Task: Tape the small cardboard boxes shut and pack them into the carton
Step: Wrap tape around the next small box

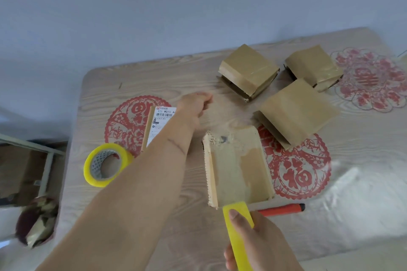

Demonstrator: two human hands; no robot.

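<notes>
A small cardboard box (236,165) lies at the table's middle with a shiny strip of clear tape along its top. My right hand (259,242) grips a yellow tape roll (239,233) at the box's near edge, thumb on the roll's rim. My left hand (195,105) reaches forward past the box's far left corner, blurred, fingers curled, with nothing visible in it. Three more small boxes (248,70) (312,66) (297,110) sit at the back right. A labelled box (159,123) lies partly hidden under my left forearm.
A second yellow tape roll (105,165) lies at the table's left. A red cutter (282,208) lies just right of my right hand. Red paper-cut decorations (297,174) cover parts of the wooden table (154,77). A brown box (19,171) sits on the floor at left.
</notes>
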